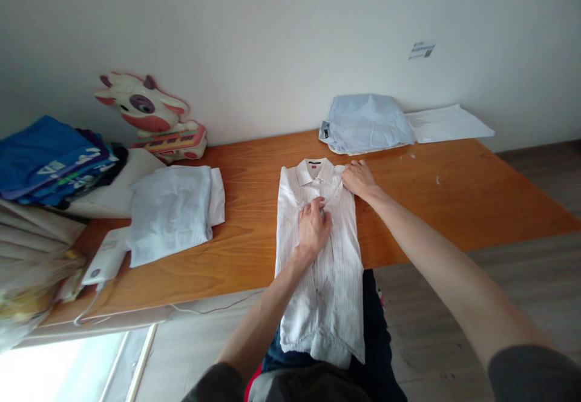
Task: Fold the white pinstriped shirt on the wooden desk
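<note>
Dark sleeves at the bottom edge are cut off by the frame, and bare forearms run up from them to a white striped shirt (323, 281). Its lower part hangs off the front edge of the orange wooden table (454, 202) over dark cloth that is hard to identify, while its collar end lies flat on the tabletop. The left hand (313, 227) rests on the shirt's chest with fingers curled, pinching the fabric near the button line; exactly what they grip is hidden. The right hand (358, 179) lies on the shirt's shoulder beside the collar, fingers bent and pressing, not clearly closed. A folded pale blue shirt (365, 122) sits by the wall, another folded light shirt (175, 208) lies to the left, and a plastic cow toy keyboard (157, 117) stands behind it.
</note>
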Demonstrator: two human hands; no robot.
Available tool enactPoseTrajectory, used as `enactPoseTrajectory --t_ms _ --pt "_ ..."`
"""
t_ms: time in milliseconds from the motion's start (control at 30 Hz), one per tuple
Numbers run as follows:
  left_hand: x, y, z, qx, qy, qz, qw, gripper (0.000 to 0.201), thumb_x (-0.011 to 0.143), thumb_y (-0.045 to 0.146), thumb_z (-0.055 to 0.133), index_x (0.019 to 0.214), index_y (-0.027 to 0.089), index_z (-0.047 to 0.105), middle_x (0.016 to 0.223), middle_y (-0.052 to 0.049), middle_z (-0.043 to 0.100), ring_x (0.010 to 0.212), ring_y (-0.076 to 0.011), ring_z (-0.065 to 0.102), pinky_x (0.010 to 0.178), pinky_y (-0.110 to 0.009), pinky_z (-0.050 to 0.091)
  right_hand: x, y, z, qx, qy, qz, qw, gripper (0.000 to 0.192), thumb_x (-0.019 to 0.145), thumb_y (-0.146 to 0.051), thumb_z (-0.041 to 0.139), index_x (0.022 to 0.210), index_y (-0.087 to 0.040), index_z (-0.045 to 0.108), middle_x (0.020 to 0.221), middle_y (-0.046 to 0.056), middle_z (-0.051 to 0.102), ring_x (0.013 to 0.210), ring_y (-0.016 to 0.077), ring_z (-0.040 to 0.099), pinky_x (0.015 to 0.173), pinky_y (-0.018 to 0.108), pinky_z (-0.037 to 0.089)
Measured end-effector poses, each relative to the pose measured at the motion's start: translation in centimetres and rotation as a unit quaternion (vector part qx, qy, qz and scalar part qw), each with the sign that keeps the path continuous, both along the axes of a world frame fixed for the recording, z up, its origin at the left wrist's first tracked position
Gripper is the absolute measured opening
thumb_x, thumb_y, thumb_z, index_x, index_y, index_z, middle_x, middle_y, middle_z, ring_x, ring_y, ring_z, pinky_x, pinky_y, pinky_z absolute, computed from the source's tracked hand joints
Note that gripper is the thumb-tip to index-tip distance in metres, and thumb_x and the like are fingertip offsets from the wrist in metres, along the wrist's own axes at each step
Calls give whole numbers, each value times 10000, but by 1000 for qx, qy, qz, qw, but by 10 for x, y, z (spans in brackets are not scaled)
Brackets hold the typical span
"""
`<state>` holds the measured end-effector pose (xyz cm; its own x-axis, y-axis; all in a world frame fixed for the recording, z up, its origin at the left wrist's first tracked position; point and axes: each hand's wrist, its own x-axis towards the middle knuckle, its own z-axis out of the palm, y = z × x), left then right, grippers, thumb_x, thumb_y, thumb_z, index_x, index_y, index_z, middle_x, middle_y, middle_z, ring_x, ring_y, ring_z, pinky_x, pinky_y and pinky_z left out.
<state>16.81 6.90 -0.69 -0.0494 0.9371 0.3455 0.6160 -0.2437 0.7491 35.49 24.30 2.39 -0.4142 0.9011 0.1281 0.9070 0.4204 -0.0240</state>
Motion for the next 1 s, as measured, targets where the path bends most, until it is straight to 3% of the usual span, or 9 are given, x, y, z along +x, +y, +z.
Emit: enactPoseTrajectory --t_ms 133,200,300,500,633,733,833,900,1000 --pt "-16 -11 14 21 -90 -25 995 425 1034 205 598 1448 229 504 1331 -126 720 1305 -277 649 1159 -515 473 -2 -39 16 50 76 47 995 389 944 -56 557 1260 -151 762 1349 169 724 1277 330 584 1129 494 361" --pt "-34 -26 22 27 -128 -1 991 358 1049 237 584 1405 234 547 1394 -120 689 1322 -256 641 1150 -477 487 -6 -75 21 63 172 121 975 391 967 -38 527 1243 -197 754 1351 116 713 1277 281 602 1143 455 396" --pt "-61 -59 30 16 -94 55 994 214 1027 258 626 1241 243 635 1250 -80 728 1207 -258 671 1089 -461 506 -18 -133 18 37 238 187 952 291 1023 -112 559 1216 -244 733 1258 81 717 1218 261 631 1100 435 466" --pt "-75 -132 28 -44 59 3 997 92 975 217 702 1057 259 696 1063 -34 749 1053 -260 673 966 -423 496 -39 -202 13 18 177 125 976 234 1003 -153 662 1224 -228 686 1189 119 712 1150 328 648 1046 523 481" --pt "-87 -189 1 -16 -14 61 998 25 1008 245 680 1032 243 686 966 -23 698 937 -216 652 898 -366 507 -37 -279 13 9 369 80 926 184 1047 -193 625 1217 -260 651 1097 71 733 1055 274 683 1001 472 504" --pt "-94 -240 -28 -39 -105 146 983 110 998 314 703 962 233 638 873 1 621 813 -184 601 806 -320 514 -29 -362 -13 -25 481 7 877 110 1047 -221 609 1106 -286 674 969 46 722 890 248 686 817 402 539" --pt "-93 -280 -54 -138 -190 214 948 256 990 451 708 1100 238 618 1019 -27 661 873 -196 643 818 -325 554 -12 -431 -60 -15 467 -170 868 103 1040 -340 633 1117 -313 696 930 58 719 832 285 674 795 445 542" --pt "-92 -294 -67 -226 -201 202 932 409 962 568 713 1180 232 634 1090 -54 693 921 -224 671 834 -344 564 1 -458 -90 -12 442 -265 857 215 1028 -448 651 1186 -304 678 911 68 710 816 309 670 795 474 549" --pt "-97 -299 -82 -321 -164 139 922 541 950 735 624 963 197 683 847 -28 647 786 -213 605 737 -325 506 14 -473 -117 -38 378 -261 887 382 967 -603 703 1189 -293 678 965 96 738 866 355 699 785 498 554"
